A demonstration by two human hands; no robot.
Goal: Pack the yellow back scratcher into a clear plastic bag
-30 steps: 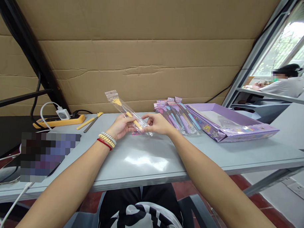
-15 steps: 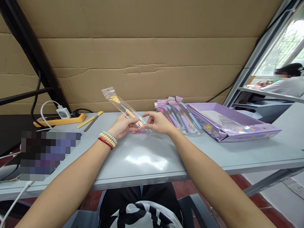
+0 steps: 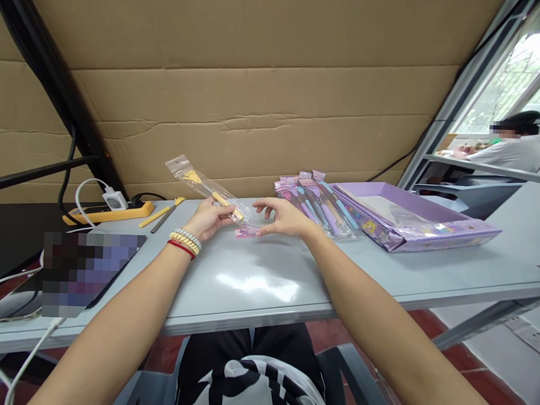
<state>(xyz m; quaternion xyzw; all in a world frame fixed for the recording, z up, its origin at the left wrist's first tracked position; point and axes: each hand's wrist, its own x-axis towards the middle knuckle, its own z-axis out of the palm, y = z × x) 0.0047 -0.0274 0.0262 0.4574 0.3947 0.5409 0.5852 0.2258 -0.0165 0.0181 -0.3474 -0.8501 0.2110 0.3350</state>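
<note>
My left hand [image 3: 208, 218] is closed on a clear plastic sleeve [image 3: 198, 183] that holds a yellow hand-shaped stick; the sleeve slants up and to the left above the grey table [image 3: 267, 279]. My right hand [image 3: 282, 217] is just right of it, fingers spread and slightly curled, its fingertips at a small pink card [image 3: 246, 232] lying on the table. A bundle of similar sleeved sticks in pink, purple and blue [image 3: 316, 201] lies right behind my right hand.
A purple box lid [image 3: 411, 216] lies at the right. A loose yellow stick [image 3: 160, 213], an orange power strip [image 3: 108, 211] with a white charger and a dark device [image 3: 86, 267] sit at the left. Cardboard walls the back. Another person sits far right [image 3: 506, 149].
My left hand has carried the sleeved yellow stick to the left, away from my right hand. My right hand let go of the sleeve and opened over the pink card.
</note>
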